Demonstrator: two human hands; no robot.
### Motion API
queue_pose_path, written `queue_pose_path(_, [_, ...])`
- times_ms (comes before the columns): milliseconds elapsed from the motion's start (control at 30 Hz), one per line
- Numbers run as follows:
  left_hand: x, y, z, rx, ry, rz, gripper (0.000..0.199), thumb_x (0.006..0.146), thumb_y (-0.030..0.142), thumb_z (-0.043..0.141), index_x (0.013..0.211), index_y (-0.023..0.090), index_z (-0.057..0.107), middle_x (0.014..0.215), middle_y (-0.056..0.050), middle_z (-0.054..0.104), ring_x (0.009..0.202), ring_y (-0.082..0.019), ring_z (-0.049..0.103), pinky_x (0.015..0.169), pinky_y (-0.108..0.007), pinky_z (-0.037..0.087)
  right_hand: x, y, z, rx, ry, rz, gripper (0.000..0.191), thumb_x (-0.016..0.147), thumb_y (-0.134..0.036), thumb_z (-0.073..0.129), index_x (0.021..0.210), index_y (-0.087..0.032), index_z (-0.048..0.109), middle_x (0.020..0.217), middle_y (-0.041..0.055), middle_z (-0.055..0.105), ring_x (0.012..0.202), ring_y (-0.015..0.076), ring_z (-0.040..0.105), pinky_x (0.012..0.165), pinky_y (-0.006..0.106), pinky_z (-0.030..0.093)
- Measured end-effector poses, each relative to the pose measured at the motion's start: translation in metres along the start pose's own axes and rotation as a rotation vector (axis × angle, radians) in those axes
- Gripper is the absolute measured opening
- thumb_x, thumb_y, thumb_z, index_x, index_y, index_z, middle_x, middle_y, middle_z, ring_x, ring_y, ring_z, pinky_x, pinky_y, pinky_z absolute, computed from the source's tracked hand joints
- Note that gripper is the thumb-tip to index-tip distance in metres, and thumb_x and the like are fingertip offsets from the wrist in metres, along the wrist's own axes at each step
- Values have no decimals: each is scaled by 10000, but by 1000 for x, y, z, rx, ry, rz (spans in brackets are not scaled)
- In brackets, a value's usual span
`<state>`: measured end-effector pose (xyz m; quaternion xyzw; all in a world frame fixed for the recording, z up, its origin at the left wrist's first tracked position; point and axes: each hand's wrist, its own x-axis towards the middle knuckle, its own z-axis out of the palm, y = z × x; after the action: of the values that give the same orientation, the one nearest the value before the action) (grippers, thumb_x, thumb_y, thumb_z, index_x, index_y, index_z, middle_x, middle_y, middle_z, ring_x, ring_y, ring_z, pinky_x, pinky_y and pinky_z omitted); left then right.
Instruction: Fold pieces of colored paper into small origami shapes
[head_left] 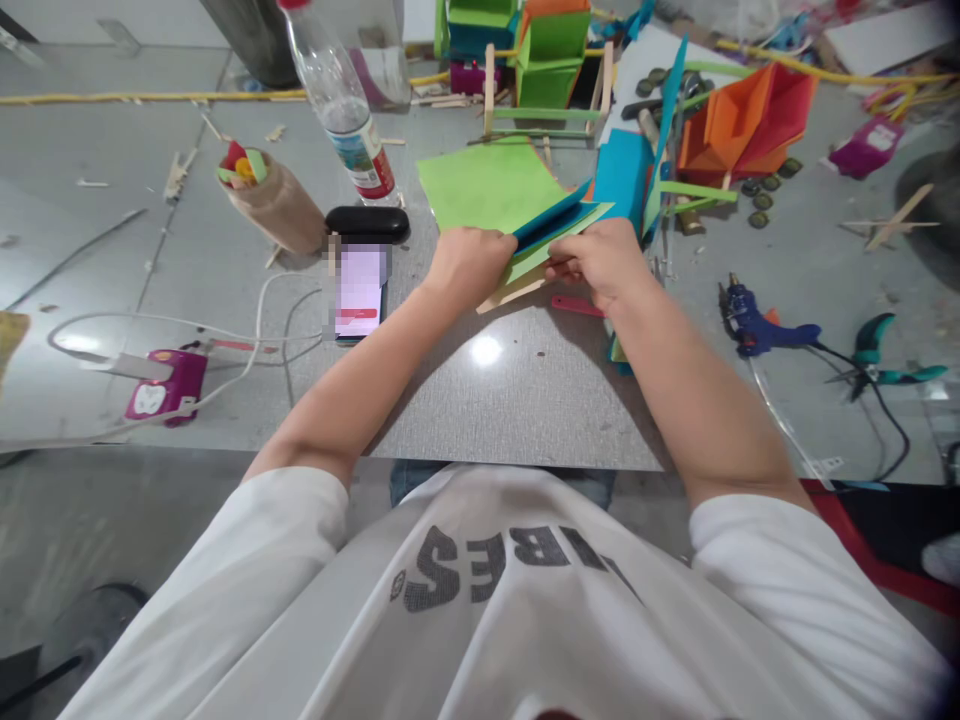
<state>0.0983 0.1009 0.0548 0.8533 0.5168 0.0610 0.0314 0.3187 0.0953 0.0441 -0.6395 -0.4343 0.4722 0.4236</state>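
My left hand [474, 262] is closed on the left end of a folded stack of blue and green paper [555, 222]. The fingers of my right hand [600, 258] pinch the same stack at its right side. Below the stack a pale strip [514, 292] sticks out. A light green sheet [487, 185] lies flat just beyond my left hand. Behind my right hand stands a blue paper piece [622, 175]. On the table under my right wrist is a pink tool [577, 305], partly covered.
At left are a phone [360, 292], a black case [367, 222], a plastic bottle [352, 140], a cup [277, 205] and white cables. At right lie a glue gun [765, 320], pliers [877, 360] and an orange paper model [750, 125]. Green paper models [551, 50] stand behind.
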Motion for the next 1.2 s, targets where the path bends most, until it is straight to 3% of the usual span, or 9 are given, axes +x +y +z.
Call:
queue_pose_path(200, [1, -5, -4, 112, 1, 40, 441, 1172, 76, 533, 1379, 154, 915, 1286, -227, 947, 1283, -394, 914, 978, -439, 598, -17, -21, -5, -23, -3, -55, 300, 884, -185, 898, 704, -254, 668, 801, 92, 811, 717, 229, 833, 542, 313, 543])
queue_pose_path(533, [4, -11, -10, 45, 2, 22, 438, 1191, 91, 529, 1353, 177, 927, 1273, -216, 941, 1231, -365, 898, 983, -424, 553, -50, -34, 1, -28, 30, -228, 361, 947, -303, 876, 711, -275, 603, 713, 53, 677, 598, 214, 757, 479, 320, 401])
queue_pose_path(633, [7, -16, -3, -56, 30, 16, 382, 1168, 133, 584, 1282, 203, 942, 1220, -196, 934, 1206, -375, 876, 1027, -451, 561, -47, -32, 1, -51, 30, -223, 357, 985, -362, 857, 735, -280, 616, 741, 70, 695, 590, 224, 735, 494, 351, 413])
queue_pose_path(733, [10, -23, 4, -162, 49, 2, 325, 1124, 184, 650, 1217, 246, 955, 1168, -159, 930, 1157, -380, 852, 1066, -490, 581, -44, -30, -1, -113, -9, -193, 465, 1054, -537, 886, 762, -305, 608, 789, 73, 713, 631, 247, 740, 546, 408, 545])
queue_pose_path(867, [14, -32, 6, -236, 67, -11, 325, 1078, 221, 688, 1225, 292, 969, 1165, -124, 937, 1157, -380, 844, 1082, -507, 600, -53, -28, -3, -471, -220, -308, 500, 1057, -782, 917, 1052, -291, 825, 954, 113, 829, 907, 358, 851, 834, 533, 736])
queue_pose_path(967, [15, -36, 0, -227, 51, -28, 358, 1092, 233, 676, 1291, 293, 968, 1238, -115, 945, 1213, -390, 838, 1072, -518, 592, -70, -26, 2, -1003, -223, -438, 595, 976, -696, 1030, 1305, -217, 902, 1202, 234, 909, 1214, 538, 862, 1047, 696, 730])
queue_pose_path(1033, [14, -37, -5, -202, 26, -49, 366, 1124, 240, 674, 1360, 276, 953, 1304, -102, 942, 1246, -366, 810, 1066, -511, 575, -82, -23, 9, -1255, -194, -439, 670, 937, -635, 1069, 1371, -152, 906, 1285, 300, 903, 1241, 619, 851, 1048, 775, 715])
queue_pose_path(1100, [13, -37, -11, -188, 13, -76, 347, 1165, 264, 683, 1408, 264, 931, 1346, -67, 933, 1256, -312, 758, 1083, -488, 555, -90, -20, 17, -1378, -227, -443, 656, 974, -576, 1040, 1420, -112, 907, 1324, 326, 900, 1256, 638, 850, 1054, 789, 713])
queue_pose_path(1200, [13, -39, -17, -223, 27, -113, 331, 1202, 338, 681, 1447, 296, 900, 1360, -7, 924, 1261, -259, 692, 1158, -466, 527, -93, -17, 24, -1436, -336, -572, 712, 1074, -459, 911, 1698, -133, 806, 1636, 319, 833, 1547, 644, 748, 1163, 760, 701])
